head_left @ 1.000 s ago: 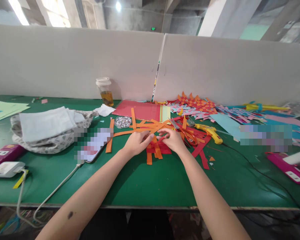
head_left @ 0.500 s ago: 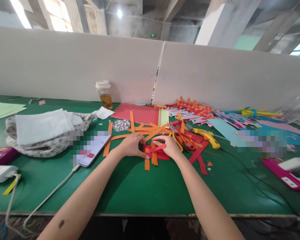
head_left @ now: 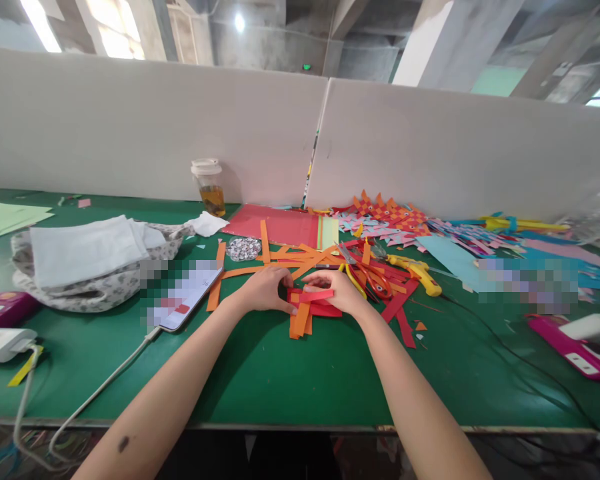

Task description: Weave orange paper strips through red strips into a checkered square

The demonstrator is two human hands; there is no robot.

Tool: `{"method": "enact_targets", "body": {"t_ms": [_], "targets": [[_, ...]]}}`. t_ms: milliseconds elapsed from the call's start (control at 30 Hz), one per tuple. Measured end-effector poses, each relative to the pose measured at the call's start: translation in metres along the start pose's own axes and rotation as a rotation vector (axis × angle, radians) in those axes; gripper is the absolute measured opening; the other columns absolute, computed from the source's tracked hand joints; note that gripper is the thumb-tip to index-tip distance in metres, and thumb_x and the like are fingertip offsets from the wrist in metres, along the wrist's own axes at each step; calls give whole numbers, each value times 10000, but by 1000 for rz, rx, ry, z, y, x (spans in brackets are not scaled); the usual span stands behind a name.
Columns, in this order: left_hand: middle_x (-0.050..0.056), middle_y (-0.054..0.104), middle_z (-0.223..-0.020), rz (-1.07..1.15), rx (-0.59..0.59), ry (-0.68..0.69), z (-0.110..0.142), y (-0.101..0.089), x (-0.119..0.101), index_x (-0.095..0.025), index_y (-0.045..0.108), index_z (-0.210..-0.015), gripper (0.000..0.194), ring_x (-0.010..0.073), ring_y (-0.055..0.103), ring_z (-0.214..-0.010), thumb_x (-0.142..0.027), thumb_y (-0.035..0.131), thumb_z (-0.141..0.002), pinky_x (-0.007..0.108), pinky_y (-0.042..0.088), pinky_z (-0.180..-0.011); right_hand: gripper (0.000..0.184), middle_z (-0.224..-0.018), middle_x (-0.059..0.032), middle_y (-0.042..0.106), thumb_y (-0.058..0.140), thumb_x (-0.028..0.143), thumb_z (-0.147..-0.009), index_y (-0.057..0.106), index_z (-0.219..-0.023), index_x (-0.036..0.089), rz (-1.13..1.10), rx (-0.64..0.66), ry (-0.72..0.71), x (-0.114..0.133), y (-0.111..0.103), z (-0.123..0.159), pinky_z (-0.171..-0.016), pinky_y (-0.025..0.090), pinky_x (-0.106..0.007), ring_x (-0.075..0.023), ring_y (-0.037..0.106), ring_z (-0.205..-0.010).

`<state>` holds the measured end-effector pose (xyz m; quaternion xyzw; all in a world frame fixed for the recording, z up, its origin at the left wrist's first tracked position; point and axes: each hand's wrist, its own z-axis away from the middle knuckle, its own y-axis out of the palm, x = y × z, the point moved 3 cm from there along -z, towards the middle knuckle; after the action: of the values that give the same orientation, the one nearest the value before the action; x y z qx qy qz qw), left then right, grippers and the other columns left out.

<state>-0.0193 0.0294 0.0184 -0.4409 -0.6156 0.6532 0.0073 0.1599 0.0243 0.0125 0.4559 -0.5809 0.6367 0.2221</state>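
Red and orange paper strips cross each other in a small woven piece [head_left: 297,319] on the green table, between my hands. My left hand [head_left: 266,291] is closed on its left side, with the thumb pressing on the near edge and the other fingers curled behind. A red paper strip [head_left: 320,295] lies across the top of the weave, pinched in my right hand [head_left: 341,291]. Orange strip ends hang toward me, and red ends stick out to the right. My fingers partly hide the weave.
Loose orange strips, a bag of small round pieces [head_left: 244,249], red-handled scissors [head_left: 377,287] and a yellow glue gun [head_left: 420,273] lie close behind and beside my hands. A phone [head_left: 187,297] charges at left; a lidded cup [head_left: 210,187] stands by the partition. Finished woven fish [head_left: 387,212] are piled at the back.
Both hands have come slightly nearer to me. My right hand has brought the red strip over the weave, and an orange strip end has swung left.
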Motion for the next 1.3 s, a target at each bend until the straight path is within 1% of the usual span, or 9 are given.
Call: {"method": "enact_targets", "body": {"t_ms": [200, 267, 400, 500, 633, 767, 1000, 1200, 1300], "targets": [[30, 562, -877, 203, 24, -21, 0, 2, -1, -177, 496, -872, 515, 183, 536, -800, -430, 739, -494, 298, 419, -657, 415, -890, -74, 662, 700, 300, -620, 609, -997, 153, -117, -8, 101, 0, -2, 0, -755, 482, -304, -168, 616, -824], [28, 563, -868, 276, 18, -27, 0, 3, 0, -175, 480, -886, 507, 170, 543, -787, -388, 745, -510, 292, 430, -650, 411, -896, -66, 653, 702, 299, -614, 611, -989, 158, -113, -4, 103, 3, -3, 2, -726, 484, -293, -161, 606, -818], [21, 562, -851, 422, -25, -45, -3, 7, 3, -178, 469, -981, 523, 154, 556, -801, -298, 742, -552, 296, 457, -683, 393, -751, -27, 634, 698, 306, -612, 614, -963, 151, -116, -36, 169, 4, -5, 4, -603, 478, -263, -137, 596, -667], [35, 561, -858, 581, -70, -114, -6, 11, 7, -171, 473, -1044, 522, 143, 570, -792, -270, 722, -597, 300, 478, -691, 381, -770, -38, 640, 702, 329, -608, 617, -934, 151, -130, -100, 166, 1, -7, 2, -636, 483, -272, -148, 605, -710], [33, 586, -804, 738, -102, -226, -9, 14, 3, -150, 535, -1019, 439, 129, 587, -734, -278, 703, -634, 292, 489, -674, 358, -829, -49, 653, 701, 349, -607, 606, -897, 161, -169, -135, 109, -3, -6, -1, -705, 490, -297, -155, 611, -770], [15, 590, -674, 816, -127, -278, -8, 14, -3, -126, 590, -907, 337, 122, 577, -650, -306, 695, -643, 262, 475, -601, 337, -842, -49, 655, 704, 355, -602, 606, -860, 163, -163, -135, 76, -5, -3, -3, -724, 490, -303, -147, 611, -749], [34, 630, -723, 837, -177, -279, -9, 16, 1, -131, 598, -847, 324, 130, 587, -696, -286, 730, -595, 254, 466, -617, 366, -870, -48, 656, 709, 387, -592, 627, -880, 175, -121, -164, 61, -1, -6, -2, -731, 477, -304, -156, 601, -777], [12, 627, -685, 858, -172, -283, -8, 12, -1, -144, 587, -807, 273, 127, 590, -666, -290, 714, -615, 253, 456, -598, 266, -796, -40, 666, 679, 378, -626, 651, -787, 168, -61, -197, 40, 3, -12, 1, -722, 464, -305, -169, 604, -762], [16, 623, -688, 882, -157, -292, -8, 12, -1, -140, 588, -814, 295, 126, 586, -662, -296, 723, -603, 247, 451, -594, 247, -830, -34, 673, 680, 366, -622, 659, -786, 183, -19, -205, 30, 4, -13, 1, -717, 453, -298, -178, 605, -797]]}}
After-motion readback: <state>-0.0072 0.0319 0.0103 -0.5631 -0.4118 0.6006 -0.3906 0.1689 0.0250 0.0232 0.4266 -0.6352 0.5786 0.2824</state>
